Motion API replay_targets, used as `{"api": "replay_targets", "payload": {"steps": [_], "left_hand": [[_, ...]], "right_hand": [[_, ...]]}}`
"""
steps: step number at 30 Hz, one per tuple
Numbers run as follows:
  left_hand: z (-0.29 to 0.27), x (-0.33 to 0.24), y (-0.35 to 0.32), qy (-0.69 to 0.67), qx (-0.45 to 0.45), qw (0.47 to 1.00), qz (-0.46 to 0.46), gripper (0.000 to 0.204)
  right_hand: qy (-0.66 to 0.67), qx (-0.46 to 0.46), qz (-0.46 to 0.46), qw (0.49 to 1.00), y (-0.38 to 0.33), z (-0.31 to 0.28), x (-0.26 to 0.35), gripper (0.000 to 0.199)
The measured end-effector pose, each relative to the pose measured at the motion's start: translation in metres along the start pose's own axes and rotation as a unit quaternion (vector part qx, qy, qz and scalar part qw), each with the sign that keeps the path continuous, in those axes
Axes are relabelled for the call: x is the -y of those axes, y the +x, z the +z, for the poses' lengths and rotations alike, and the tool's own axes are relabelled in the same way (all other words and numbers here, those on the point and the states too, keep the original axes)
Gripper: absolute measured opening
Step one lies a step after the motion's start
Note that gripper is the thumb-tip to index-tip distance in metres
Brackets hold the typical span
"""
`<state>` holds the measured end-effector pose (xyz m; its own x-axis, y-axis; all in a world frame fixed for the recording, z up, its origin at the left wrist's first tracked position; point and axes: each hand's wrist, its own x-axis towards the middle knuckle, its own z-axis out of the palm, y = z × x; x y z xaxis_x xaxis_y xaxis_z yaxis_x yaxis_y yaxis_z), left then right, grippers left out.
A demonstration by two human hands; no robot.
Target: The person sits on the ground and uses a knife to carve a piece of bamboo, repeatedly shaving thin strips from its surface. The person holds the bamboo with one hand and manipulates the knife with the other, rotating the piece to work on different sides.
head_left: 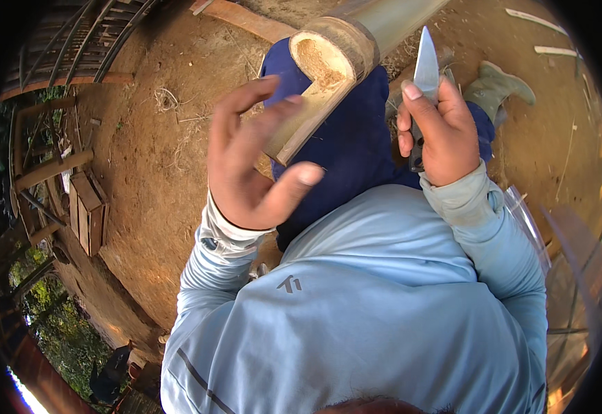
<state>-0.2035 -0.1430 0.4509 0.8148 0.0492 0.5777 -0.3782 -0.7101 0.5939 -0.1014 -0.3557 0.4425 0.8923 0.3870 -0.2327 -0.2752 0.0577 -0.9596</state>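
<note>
A thick bamboo pole (363,45) lies across my lap and runs up to the far right. Its near end is cut away into a flat tongue (315,123), with a pale hollow above it that holds brown dust. Beside the tongue, on its left, my left hand (249,162) hovers with fingers spread and nothing in it; the fingertips overlap the bamboo's edge, and I cannot tell whether they touch. To the right of the pole my right hand (442,134) grips a knife (426,65) by its dark handle, the blade pointing up and away from me.
Brown dirt floor (156,138) spreads around me, with wood scraps. A wooden board (246,19) lies at the far side. On the left stand a wooden box (87,210) and a timber frame (53,169). A green boot (497,90) shows at the right, beyond the knife.
</note>
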Motion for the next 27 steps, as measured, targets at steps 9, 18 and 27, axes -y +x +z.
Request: {"api": "replay_targets", "payload": {"steps": [9,18,27], "left_hand": [[-0.009,-0.001,0.016,0.159,0.153,0.97,0.104,0.037],[-0.013,0.0,0.007,0.133,0.155,0.973,0.107,0.029],[-0.014,0.001,-0.002,0.119,0.132,0.98,0.09,0.023]], "right_hand": [[-0.012,0.031,0.0,0.999,-0.003,-0.003,-0.008,0.024],[-0.02,0.041,0.014,0.999,-0.002,0.001,-0.012,0.024],[-0.161,0.004,-0.139,0.977,0.013,0.021,-0.025,0.062]]}}
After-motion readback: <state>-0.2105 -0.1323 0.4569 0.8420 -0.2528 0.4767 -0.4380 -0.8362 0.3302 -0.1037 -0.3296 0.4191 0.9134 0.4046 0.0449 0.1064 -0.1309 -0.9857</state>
